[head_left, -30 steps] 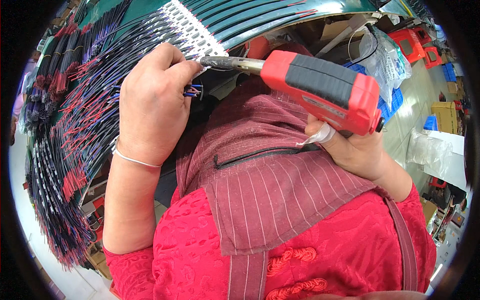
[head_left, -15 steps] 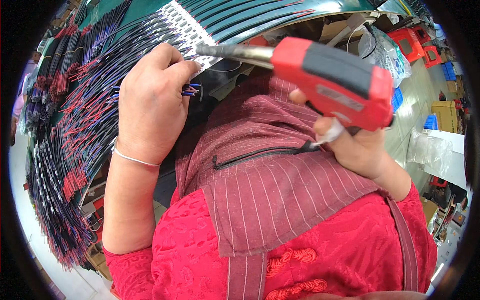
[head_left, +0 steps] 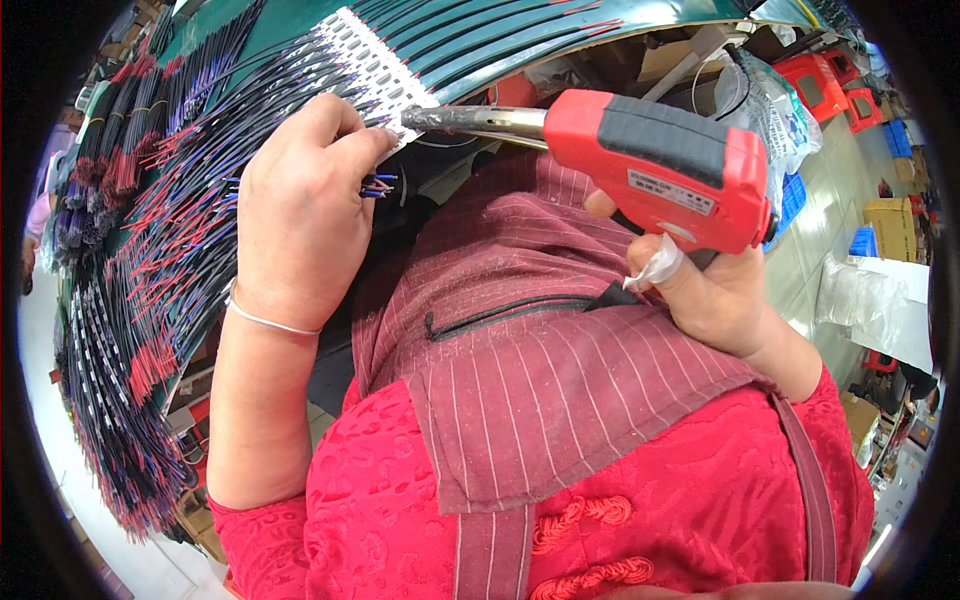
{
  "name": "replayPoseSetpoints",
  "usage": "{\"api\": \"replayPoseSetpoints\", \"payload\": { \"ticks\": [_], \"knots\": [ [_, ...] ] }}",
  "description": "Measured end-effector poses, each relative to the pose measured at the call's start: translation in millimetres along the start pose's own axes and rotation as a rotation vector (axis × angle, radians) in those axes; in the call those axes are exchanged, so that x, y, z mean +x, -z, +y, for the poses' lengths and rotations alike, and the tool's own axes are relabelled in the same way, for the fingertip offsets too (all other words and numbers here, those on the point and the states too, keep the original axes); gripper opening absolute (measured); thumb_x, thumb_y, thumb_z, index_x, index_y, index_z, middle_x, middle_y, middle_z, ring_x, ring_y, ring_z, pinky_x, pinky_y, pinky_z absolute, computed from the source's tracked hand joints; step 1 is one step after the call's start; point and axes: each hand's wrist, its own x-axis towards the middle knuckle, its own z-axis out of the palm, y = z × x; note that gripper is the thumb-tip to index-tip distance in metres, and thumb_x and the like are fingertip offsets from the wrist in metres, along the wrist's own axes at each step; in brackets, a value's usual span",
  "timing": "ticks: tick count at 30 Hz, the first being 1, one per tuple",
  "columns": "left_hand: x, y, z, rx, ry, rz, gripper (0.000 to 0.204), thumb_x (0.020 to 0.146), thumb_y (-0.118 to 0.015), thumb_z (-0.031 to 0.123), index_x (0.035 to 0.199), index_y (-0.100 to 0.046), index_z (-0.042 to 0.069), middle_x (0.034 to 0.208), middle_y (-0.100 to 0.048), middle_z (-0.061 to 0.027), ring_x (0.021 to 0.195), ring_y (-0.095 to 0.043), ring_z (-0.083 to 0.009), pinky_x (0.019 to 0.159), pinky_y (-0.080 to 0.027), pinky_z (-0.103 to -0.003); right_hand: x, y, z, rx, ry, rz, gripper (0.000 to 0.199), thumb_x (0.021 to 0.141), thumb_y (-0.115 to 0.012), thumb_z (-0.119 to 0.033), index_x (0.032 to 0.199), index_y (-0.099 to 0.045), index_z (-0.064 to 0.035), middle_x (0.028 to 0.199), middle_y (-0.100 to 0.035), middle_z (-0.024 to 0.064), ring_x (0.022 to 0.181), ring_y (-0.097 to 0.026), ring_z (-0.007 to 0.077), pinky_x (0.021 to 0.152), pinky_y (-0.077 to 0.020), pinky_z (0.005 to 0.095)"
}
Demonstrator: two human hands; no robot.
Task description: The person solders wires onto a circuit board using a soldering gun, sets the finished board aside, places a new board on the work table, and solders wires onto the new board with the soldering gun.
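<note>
My right hand (head_left: 705, 290) is wrapped round the grip of a red and black soldering gun (head_left: 650, 165), with white tape on one finger. The gun's dark tip reaches left to the near end of a white perforated strip board (head_left: 375, 70), close to my left fingertips. My left hand (head_left: 310, 190) is closed on a few thin wires (head_left: 378, 186), whose blue and red ends stick out below the thumb. Its thumb and forefinger meet at the board's edge; whether the tip touches a wire there is too small to tell. Black wires run out from both sides of the board.
Many loose black wires with red and blue ends (head_left: 190, 220) cover the green table (head_left: 290, 25) at left, beside tied bundles (head_left: 115, 120). More wires hang over its left edge (head_left: 110, 400). Below right are a clear plastic bag (head_left: 775, 110), red stools (head_left: 810, 85) and a cardboard box (head_left: 888, 230).
The soldering gun's body has dropped slightly and is no longer blurred. Its tip has shifted a little down and right. My left hand has moved down slightly at the board's edge.
</note>
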Motion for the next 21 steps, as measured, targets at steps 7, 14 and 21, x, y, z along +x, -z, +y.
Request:
{"api": "replayPoseSetpoints", "payload": {
  "ticks": [7,14,21],
  "knots": [
    [-2,-2,-4,-0.067,0.002,0.075,0.026,0.064,-0.067,-0.005,0.086,-0.072,0.007,0.080,-0.060,-0.0058,0.075,-0.062,-0.0260,0.065,-0.050,-0.036,-4,5,7,-0.004,-0.010,-0.055,0.033,0.091,-0.063,0.000,0.123,-0.055,0.0032,0.106,-0.068,0.0125,0.087,-0.067,0.0153,0.079,-0.0555,0.0309],
    [-2,-5,-10,-0.090,-0.044,0.090,0.025,0.065,-0.068,-0.005,0.086,-0.072,0.008,0.081,-0.060,-0.0054,0.076,-0.062,-0.0254,0.065,-0.050,-0.036,3,-8,-2,0.103,-0.081,0.049,0.031,0.091,-0.065,-0.003,0.121,-0.056,0.0027,0.099,-0.069,0.0082,0.088,-0.066,0.0133,0.078,-0.0547,0.0297],
    [-1,-4,-7,0.007,-0.081,0.083,0.022,0.068,-0.066,-0.003,0.086,-0.073,0.008,0.082,-0.059,-0.0059,0.077,-0.062,-0.0250,0.065,-0.051,-0.036,-2,1,4,-0.023,-0.070,-0.042,0.030,0.092,-0.064,-0.003,0.121,-0.057,0.0025,0.101,-0.069,0.0084,0.089,-0.066,0.0128,0.079,-0.0547,0.0298]
  ]
}}
